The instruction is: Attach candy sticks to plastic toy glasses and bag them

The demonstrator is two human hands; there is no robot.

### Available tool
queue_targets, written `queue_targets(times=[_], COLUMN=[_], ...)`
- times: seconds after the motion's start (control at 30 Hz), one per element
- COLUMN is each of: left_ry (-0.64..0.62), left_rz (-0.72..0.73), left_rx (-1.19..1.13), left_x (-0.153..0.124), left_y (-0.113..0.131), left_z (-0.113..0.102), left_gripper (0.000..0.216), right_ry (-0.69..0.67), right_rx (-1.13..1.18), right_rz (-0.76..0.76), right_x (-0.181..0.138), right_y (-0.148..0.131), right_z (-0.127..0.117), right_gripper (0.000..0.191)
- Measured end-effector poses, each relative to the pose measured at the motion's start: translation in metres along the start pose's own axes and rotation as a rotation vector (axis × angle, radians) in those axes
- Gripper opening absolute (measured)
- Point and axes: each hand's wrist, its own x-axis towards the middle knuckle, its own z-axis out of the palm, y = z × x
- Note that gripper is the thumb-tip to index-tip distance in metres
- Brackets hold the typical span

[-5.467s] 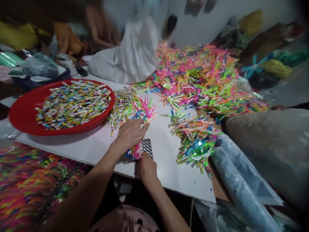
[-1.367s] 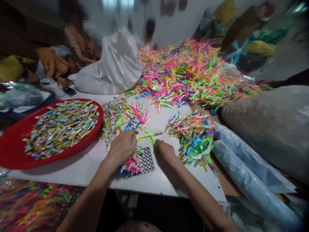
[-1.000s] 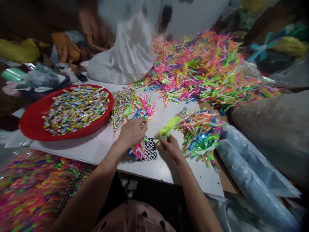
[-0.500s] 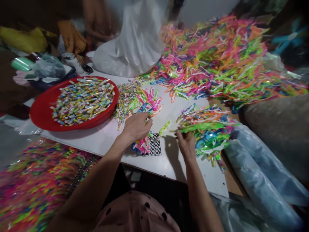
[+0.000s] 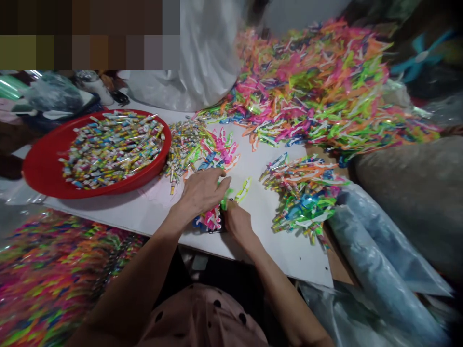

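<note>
- Landmark: white board (image 5: 253,241), lying flat and bearing most of the items below.
- Nearest the camera, below the board's near edge: pink garment with dark dots (image 5: 206,323). To its left, off the board, a blurred spread of bright plastic pieces (image 5: 47,274).
- Right hand (image 5: 237,222) at the board's near edge, centre. Fingers drawn in narrow around a green plastic piece (image 5: 240,191), whose tip angles up and away from the hand. Exact pinch partly hidden; grip looks closed on it.
- Left hand (image 5: 202,192) just left of the right hand, palm down, fingers slightly spread and curved. Cannot tell if it grips anything. It rests over a small pink and blue cluster (image 5: 210,219), which touches the right hand's side.
- A dark edge of a black mesh piece (image 5: 216,231) shows under that cluster, mostly covered.
- Right of the hands, near the board's right edge: mixed heap of green, blue and orange pieces (image 5: 304,193). Beside it, off the board, rolled bluish plastic sheet (image 5: 365,260).
- Beyond the left hand: loose pile of small wrapped sticks with pink pieces (image 5: 198,144).
- Board's left part: red tray (image 5: 39,173) filled with wrapped sticks.
- Far edge: white plastic bag (image 5: 202,62), and to the right a large neon heap (image 5: 318,82).
</note>
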Motion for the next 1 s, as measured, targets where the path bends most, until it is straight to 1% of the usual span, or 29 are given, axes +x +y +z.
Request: queue_targets(times=[0.07,0.13,0.2,0.27,0.33,0.37,0.5,0.57,0.63,0.7,0.77,0.87,0.9,0.93,1.0], left_ry=[-0.001,0.001,-0.009,-0.022,-0.018,-0.011,-0.021,-0.038,-0.035,-0.019,-0.009,-0.009,-0.008,-0.004,0.004], left_rz=[0.01,-0.003,-0.013,-0.012,-0.012,-0.015,-0.013,-0.008,-0.007,-0.009,-0.015,-0.017,-0.017,-0.017,-0.024], left_rx=[-0.018,-0.019,0.001,0.027,0.048,0.055,0.053,0.044,0.035,0.021,0.006,-0.004,-0.003,0.001,0.011], left_x=[0.0,0.001,0.002,0.002,0.003,0.003,0.004,0.004,0.004,0.004,0.004,0.003,0.003,0.003,0.002], left_y=[0.0,-0.002,-0.004,-0.006,-0.006,-0.006,-0.006,-0.006,-0.005,-0.003,-0.002,-0.001,-0.001,-0.001,0.0], left_z=[-0.001,-0.003,-0.004,-0.005,-0.005,-0.004,-0.003,-0.002,-0.001,0.001,0.002,0.002,0.002,0.001,0.001], left_gripper=[0.046,0.048,0.045,0.042,0.041,0.041,0.041,0.04,0.04,0.04,0.04,0.04,0.039,0.039,0.039], right_ry=[-0.019,-0.039,-0.062,-0.011,0.05,0.048,-0.032,-0.027,-0.021,0.019,0.112,0.305,0.346,0.361,0.326], right_rx=[-0.082,-0.071,0.01,0.078,0.072,0.05,-0.021,-0.056,-0.106,-0.087,0.095,0.595,0.739,0.844,0.943], right_rz=[-0.031,-0.076,-0.12,-0.124,-0.065,-0.027,0.036,0.061,0.088,0.113,0.114,0.066,0.042,0.023,0.005], right_x=[0.004,0.006,0.007,0.006,0.006,0.006,-0.001,-0.011,-0.024,-0.036,-0.041,-0.036,-0.033,-0.03,-0.025], right_y=[-0.01,-0.008,0.004,0.02,0.03,0.031,0.035,0.046,0.062,0.076,0.082,0.073,0.066,0.058,0.043], right_z=[-0.009,-0.015,-0.021,-0.027,-0.031,-0.032,-0.027,-0.022,-0.017,-0.015,-0.016,-0.016,-0.013,-0.008,0.006], right_gripper=[0.026,0.024,0.021,0.022,0.025,0.026,0.023,0.02,0.025,0.032,0.038,0.055,0.056,0.053,0.04])
